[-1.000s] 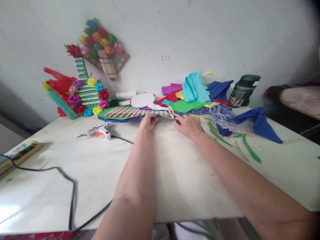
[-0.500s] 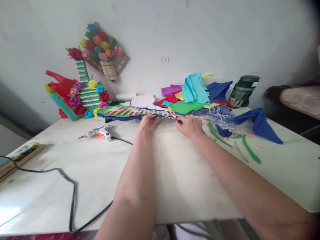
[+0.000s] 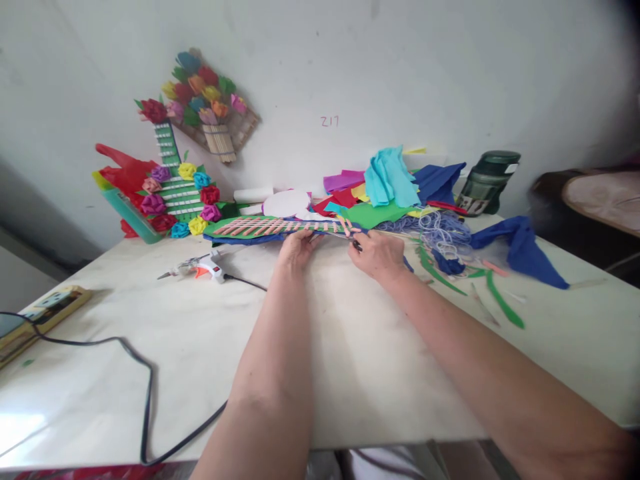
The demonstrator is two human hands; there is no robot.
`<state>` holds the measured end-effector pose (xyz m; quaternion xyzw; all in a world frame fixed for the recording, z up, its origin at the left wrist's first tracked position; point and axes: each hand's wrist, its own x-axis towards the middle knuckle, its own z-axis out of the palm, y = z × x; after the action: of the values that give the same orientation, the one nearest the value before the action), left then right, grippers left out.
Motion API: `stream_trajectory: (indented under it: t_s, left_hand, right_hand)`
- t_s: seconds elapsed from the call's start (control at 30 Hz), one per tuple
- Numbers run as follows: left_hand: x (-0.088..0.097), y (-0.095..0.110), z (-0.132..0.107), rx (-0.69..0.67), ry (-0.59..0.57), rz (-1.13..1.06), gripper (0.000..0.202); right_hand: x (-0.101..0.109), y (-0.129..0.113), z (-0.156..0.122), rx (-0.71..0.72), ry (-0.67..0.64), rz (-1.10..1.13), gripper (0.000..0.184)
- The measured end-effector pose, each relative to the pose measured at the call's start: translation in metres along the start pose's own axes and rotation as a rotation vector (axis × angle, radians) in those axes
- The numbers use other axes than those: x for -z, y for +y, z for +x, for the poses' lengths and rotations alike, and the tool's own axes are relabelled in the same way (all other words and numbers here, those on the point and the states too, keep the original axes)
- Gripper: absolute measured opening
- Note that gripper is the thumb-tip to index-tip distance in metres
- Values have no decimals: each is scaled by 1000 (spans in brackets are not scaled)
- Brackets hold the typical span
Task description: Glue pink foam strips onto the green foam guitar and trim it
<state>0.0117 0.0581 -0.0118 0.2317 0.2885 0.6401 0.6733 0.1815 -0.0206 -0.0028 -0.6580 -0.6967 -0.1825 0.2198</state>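
A long green craft piece point(image 3: 245, 227) with rows of pink strips and a blue backing is held just above the table. My left hand point(image 3: 299, 248) grips its near edge, fingers closed around it and partly hidden. Close to its right end, my right hand point(image 3: 376, 253) is closed on scissors point(image 3: 357, 245) with a dark handle. Their thin metal blades point left along the blue edge, between my two hands. How far the blades are apart is too small to tell.
A white glue gun point(image 3: 214, 268) lies left, its black cord point(image 3: 147, 393) looping across the table. Flower-decorated craft point(image 3: 180, 193) leans against the wall. Coloured paper point(image 3: 390, 177), tangled string point(image 3: 440, 230), green scraps point(image 3: 503, 300) and a dark bottle point(image 3: 490, 183) stand or lie right.
The craft piece has shifted slightly to the right and its left end has turned a little. Both hands stay in nearly the same place, with the right still on the scissors.
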Motion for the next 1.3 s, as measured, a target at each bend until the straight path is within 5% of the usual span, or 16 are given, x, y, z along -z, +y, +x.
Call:
stream_trajectory:
  t_s: [0.27,0.57,0.8,1.07,1.3]
  left_hand:
    - [2,-4,1,5,-34,-8,27]
    - [-3,-7,3,46,148,-41,29]
    - [-1,-10,7,21,170,-57,27]
    - [-3,-12,-1,33,-44,-30,31]
    - [-1,-12,-8,97,-242,10,35]
  right_hand:
    - [13,-4,1,30,-29,-27,42]
    - [29,-12,2,13,-102,-20,40]
    - [23,2,7,-20,25,235,34]
    - [8,14,15,-464,139,527,51]
    - [2,26,20,-604,47,592,53]
